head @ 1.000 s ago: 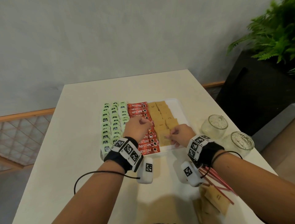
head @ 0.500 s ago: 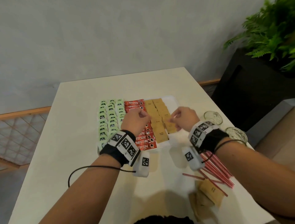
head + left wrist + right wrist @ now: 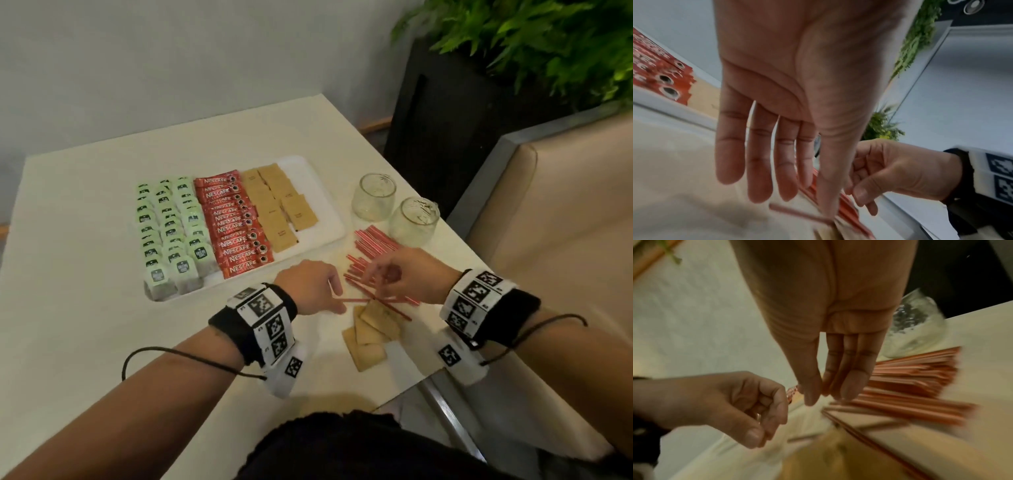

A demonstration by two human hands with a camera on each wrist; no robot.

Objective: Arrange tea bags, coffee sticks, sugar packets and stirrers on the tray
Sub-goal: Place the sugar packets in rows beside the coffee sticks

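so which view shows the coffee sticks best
The head view: the whole red column of coffee sticks lies on the tray, labels readable. The left wrist view catches only a blurred red corner; in the right wrist view I cannot make them out.

Two glass jars (image 3: 374, 196) (image 3: 414, 220) stand on my tabletop (image 3: 78, 246), near its right edge and close beside each other (whether they touch cannot be determined). A black planter (image 3: 445, 113) holding a green fern (image 3: 548, 44) stands beyond the far right corner. A beige seat (image 3: 565, 212) adjoins the right edge.
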